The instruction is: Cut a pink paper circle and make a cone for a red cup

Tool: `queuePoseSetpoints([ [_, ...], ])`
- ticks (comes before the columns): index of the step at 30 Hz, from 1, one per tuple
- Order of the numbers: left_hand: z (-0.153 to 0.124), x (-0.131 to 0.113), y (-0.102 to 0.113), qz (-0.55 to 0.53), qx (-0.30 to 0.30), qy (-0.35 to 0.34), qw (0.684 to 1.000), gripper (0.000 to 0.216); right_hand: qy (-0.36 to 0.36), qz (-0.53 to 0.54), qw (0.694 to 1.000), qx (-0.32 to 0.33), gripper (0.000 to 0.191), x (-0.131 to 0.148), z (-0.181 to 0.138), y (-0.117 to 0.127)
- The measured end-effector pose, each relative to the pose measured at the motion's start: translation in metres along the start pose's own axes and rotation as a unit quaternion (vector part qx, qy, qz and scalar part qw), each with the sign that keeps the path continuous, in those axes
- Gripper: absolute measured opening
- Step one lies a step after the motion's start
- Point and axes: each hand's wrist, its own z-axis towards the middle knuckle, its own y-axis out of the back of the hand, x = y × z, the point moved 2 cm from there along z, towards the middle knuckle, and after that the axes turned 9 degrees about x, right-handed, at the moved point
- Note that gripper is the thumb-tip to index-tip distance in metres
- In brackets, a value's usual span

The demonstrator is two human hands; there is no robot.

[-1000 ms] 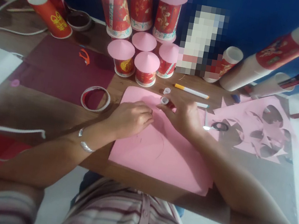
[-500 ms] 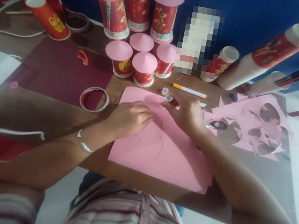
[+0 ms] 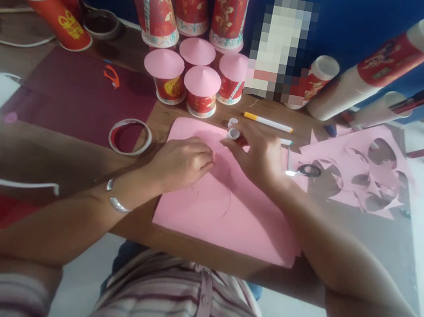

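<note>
Over pink paper (image 3: pixel 189 217) | left hand (image 3: pixel 188 164) half-curled, contents hidden | right hand (image 3: pixel 260 153) nearly closed, pinching small white cup (image 3: pixel 233 134)

Near passage: pink sheet (image 3: pixel 201 217), open from its front edge; bounded behind by left hand (image 3: pixel 184 163) and right hand (image 3: pixel 263 156), narrow gap between them.
Left passage: flat maroon sheet (image 3: pixel 82 103), past tape roll (image 3: pixel 114 136).
Rear obstruction: cone-roofed paper towers (image 3: pixel 203 83), grouped.
Right obstructions: black-looped tool (image 3: pixel 310 170) beside the wrist; tall tube (image 3: pixel 391 61) leaning beyond.
</note>
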Motion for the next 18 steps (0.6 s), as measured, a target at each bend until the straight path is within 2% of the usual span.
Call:
queuePoseSetpoints([
  [6, 0.000, 0.000, 0.000, -0.002, -0.007, -0.007, 1.000, 0.026, 0.015, -0.029, 0.999, 0.007, 0.012, -0.006, 0.002, -0.014],
  [11, 0.000, -0.001, 0.001, -0.003, -0.008, -0.001, 1.000, 0.026, 0.027, -0.044, 0.998, 0.021, 0.015, -0.007, 0.000, -0.007],
  [18, 0.000, -0.002, -0.001, -0.009, -0.023, -0.002, 1.000, 0.025, 0.005, -0.022, 1.000, 0.020, 0.004, -0.018, -0.002, 0.005],
])
